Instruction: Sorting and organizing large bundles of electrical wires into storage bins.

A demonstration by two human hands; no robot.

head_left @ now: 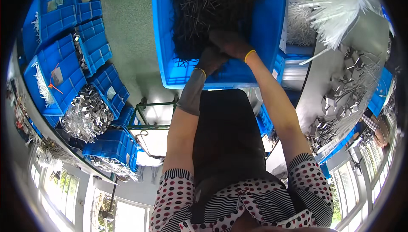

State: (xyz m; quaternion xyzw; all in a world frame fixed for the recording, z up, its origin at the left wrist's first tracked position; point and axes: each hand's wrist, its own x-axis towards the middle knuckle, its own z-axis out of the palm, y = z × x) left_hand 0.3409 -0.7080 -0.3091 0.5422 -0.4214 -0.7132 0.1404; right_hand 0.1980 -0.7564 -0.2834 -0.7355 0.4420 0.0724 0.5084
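A large blue plastic bin (pixel 182 79) stands in front of me with a tangled heap of thin black strips (pixel 208 2) in it. Both of my hands wear dark gloves with yellow cuff edges and reach into its near end. My left hand (pixel 211 59) is low by the near wall, at the edge of the heap. Just beyond it, my right hand (pixel 230 44) reaches leftward and overlaps it. The fingers of both hands are lost in the dark against the strips, so I cannot make out whether they grip any.
Several blue crates (pixel 95 40) are stacked at the left, some holding clear strips and small metallic pieces (pixel 87 115). On the right, a grey table (pixel 316 91) carries scattered grey blocks (pixel 346 85) and a bundle of clear strips (pixel 333 8). A green-framed stand (pixel 155 127) is near my left forearm.
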